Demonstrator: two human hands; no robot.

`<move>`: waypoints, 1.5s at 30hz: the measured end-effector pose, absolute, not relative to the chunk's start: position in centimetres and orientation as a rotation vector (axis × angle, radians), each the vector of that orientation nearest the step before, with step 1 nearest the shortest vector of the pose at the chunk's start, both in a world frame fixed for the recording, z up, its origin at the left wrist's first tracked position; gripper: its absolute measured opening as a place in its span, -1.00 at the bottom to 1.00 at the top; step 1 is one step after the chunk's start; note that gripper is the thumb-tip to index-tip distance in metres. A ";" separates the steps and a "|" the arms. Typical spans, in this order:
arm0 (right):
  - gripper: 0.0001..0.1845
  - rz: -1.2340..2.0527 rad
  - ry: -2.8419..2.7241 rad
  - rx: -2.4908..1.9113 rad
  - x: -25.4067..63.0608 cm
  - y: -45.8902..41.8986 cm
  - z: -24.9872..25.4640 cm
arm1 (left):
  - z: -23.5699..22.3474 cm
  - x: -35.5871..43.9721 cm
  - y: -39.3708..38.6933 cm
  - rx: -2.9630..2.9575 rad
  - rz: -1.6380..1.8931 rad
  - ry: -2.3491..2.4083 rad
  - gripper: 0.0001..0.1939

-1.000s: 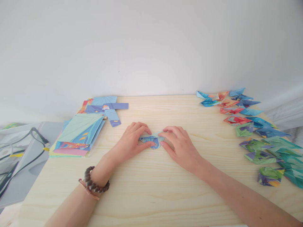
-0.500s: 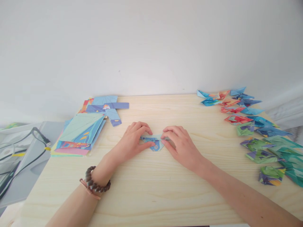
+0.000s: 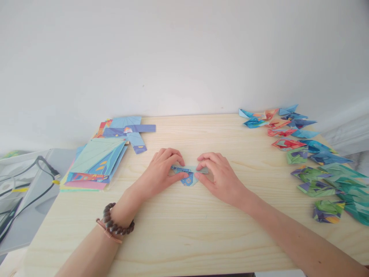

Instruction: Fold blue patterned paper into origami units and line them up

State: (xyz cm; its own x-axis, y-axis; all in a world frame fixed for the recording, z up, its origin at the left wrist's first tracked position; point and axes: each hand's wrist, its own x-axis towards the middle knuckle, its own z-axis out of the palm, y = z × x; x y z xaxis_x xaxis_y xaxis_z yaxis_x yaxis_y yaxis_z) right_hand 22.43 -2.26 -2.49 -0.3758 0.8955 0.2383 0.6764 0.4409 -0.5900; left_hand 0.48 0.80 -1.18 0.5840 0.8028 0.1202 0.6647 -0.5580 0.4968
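Your left grip (image 3: 163,170) and right grip (image 3: 221,175) nearly closed, pinching opposite ends of folded paper (image 3: 188,180). Paper sits between grips, on counter (image 3: 184,227). Uneven thumb pressure could skew your crease; pulling grips apart could tear paper.

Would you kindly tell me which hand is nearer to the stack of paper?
Left. The left hand is right of the stack, at the left end of the folded paper; the right hand is farther away, at the right end.
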 end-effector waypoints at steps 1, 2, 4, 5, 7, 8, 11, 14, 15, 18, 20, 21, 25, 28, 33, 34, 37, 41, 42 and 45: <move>-0.88 0.539 -2.166 -1.316 22.4 -2.3 -2.5 | -1.2 0.5 0.8 2.414 0.480 1.179 -0.76; -0.88 0.535 -2.166 -1.316 22.4 -2.3 -2.5 | -1.3 0.5 0.8 2.411 0.486 1.178 -0.77; -0.88 0.533 -2.166 -1.318 22.3 -2.3 -2.6 | -1.2 0.5 0.8 2.408 0.495 1.171 -0.78; -0.88 0.536 -2.165 -1.317 22.3 -2.3 -2.6 | -1.2 0.5 0.8 2.405 0.496 1.168 -0.79; -0.89 0.544 -2.156 -1.316 22.3 -2.2 -2.6 | -1.1 0.5 0.8 2.400 0.497 1.165 -0.79; -0.89 0.548 -2.151 -1.315 22.3 -2.2 -2.6 | -1.1 0.5 0.8 2.397 0.500 1.164 -0.79; -0.90 0.557 -2.146 -1.308 22.3 -2.2 -2.5 | -1.1 0.5 0.8 2.390 0.511 1.156 -0.79; -0.92 0.558 -2.144 -1.298 22.3 -2.2 -2.5 | -1.2 0.5 0.8 2.380 0.518 1.168 -0.80; -0.94 0.559 -2.143 -1.292 22.3 -2.2 -2.5 | -1.2 0.5 0.9 2.378 0.518 1.171 -0.81; -0.97 0.549 -2.129 -1.270 22.2 -2.2 -2.6 | -1.2 0.6 0.8 2.377 0.524 1.132 -0.82; -0.95 0.512 -2.114 -1.258 22.2 -2.2 -2.5 | -1.0 0.7 0.7 2.326 0.549 1.104 -0.84; -0.94 0.477 -2.110 -1.247 22.2 -2.2 -2.3 | -0.9 0.7 0.6 2.262 0.571 1.108 -0.84; -0.92 0.286 -2.127 -1.109 22.3 -2.1 -1.4 | -0.4 0.6 0.3 1.906 0.626 1.142 -0.69; -0.92 0.226 -2.151 -1.007 22.4 -2.2 -1.1 | -0.5 0.5 0.5 1.750 0.588 1.108 -0.71; -0.89 0.380 -2.128 -1.007 22.5 -2.3 -1.3 | -0.9 0.5 0.7 1.640 0.620 1.093 -0.73; -0.89 0.383 -2.130 -1.012 22.5 -2.3 -1.4 | -0.9 0.5 0.7 1.633 0.618 1.094 -0.73; -0.89 0.372 -2.137 -1.005 22.5 -2.4 -1.3 | -0.9 0.4 0.5 1.622 0.581 1.090 -0.69; -0.87 0.527 -2.047 -1.004 22.3 -2.6 -1.4 | -0.6 0.6 0.3 1.673 0.573 1.104 -0.70; -0.79 0.591 -1.997 -1.028 22.2 -2.7 -1.5 | -0.5 0.7 0.2 1.686 0.573 1.095 -0.72; -0.60 0.795 -1.870 -1.117 22.0 -2.8 -1.7 | -0.2 1.0 0.1 1.720 0.570 1.054 -0.78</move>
State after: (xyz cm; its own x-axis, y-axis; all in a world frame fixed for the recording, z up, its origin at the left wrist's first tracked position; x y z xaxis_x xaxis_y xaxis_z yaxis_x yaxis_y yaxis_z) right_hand 21.96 -2.78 -1.70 -0.2905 0.9039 0.3140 0.4012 0.4129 -0.8176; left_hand 1.03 0.09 -0.19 0.5095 0.8546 -0.1002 0.3846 -0.1220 0.9150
